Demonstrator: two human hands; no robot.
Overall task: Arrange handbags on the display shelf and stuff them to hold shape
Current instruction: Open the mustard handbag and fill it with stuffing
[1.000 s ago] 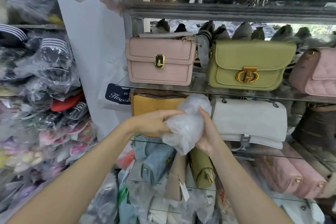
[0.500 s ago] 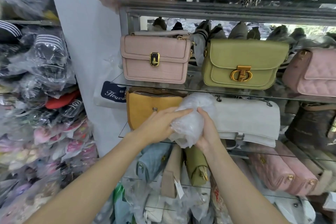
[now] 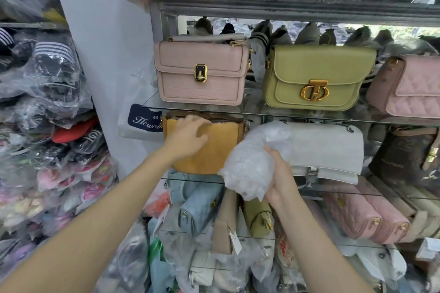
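The mustard bag (image 3: 215, 147) looks like matt, slightly napped suede with a metal zip. The wad of stuffing (image 3: 252, 162) is thin, crinkled, cloudy plastic film. The pink bag (image 3: 200, 74) has a matt, scale-embossed leather look and a glossy gold clasp. The green bag (image 3: 316, 78) is smooth with a brushed gold buckle. The shelves (image 3: 309, 115) are clear, glossy glass.
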